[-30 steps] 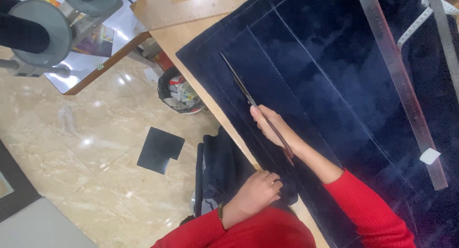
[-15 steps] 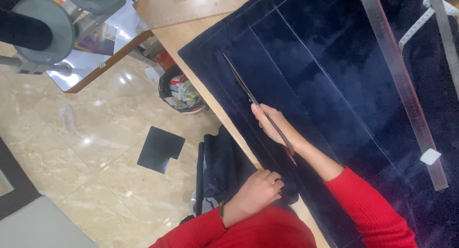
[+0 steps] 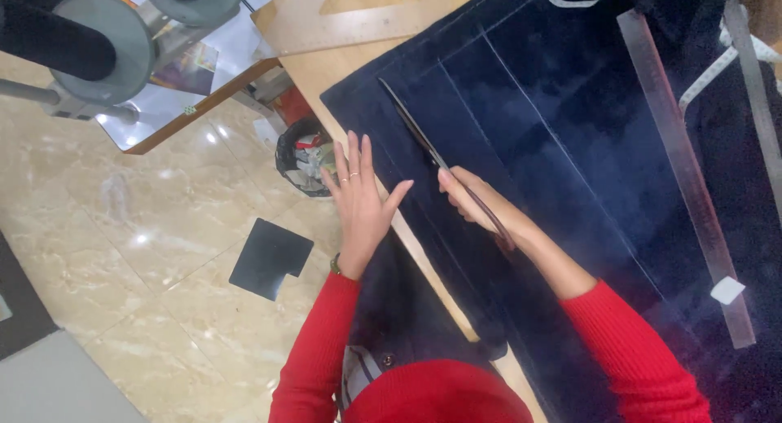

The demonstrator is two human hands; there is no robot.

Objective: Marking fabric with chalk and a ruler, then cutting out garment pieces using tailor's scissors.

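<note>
- Right hand [image 3: 476, 203] is clenched around the handles of the long scissors [image 3: 423, 142], resting on the navy fabric [image 3: 562, 170] near its left edge.
- The scissor blades run up and to the left from that hand, lying along the cloth between its edge and the nearest chalk line [image 3: 468, 105]; whether the blades are parted or together I cannot tell.
- Left hand [image 3: 362, 203] is released, holding nothing: fingers spread and straight, palm flat, set just beside the fabric's left edge, its thumb pointing toward the right hand.
- Both arms wear red sleeves [image 3: 631, 354]; there is a ring on a left finger and a band at that wrist.
- The navy fabric lies spread across the wooden table [image 3: 330, 68], covering most of it, with several pale chalk lines running lengthwise.
- A long metal ruler [image 3: 684, 170] lies on the cloth well to the right of the scissors, a small white piece [image 3: 727, 290] beside its lower end.
- A wooden set square [image 3: 366, 11] sits on the table above the cloth.
- A white tape measure [image 3: 721, 64] trails over the cloth at top right.
- Down on the marble floor [image 3: 163, 260]: a black waste bin [image 3: 305, 158] left of the table and a dark flat piece [image 3: 270, 257] nearby.
</note>
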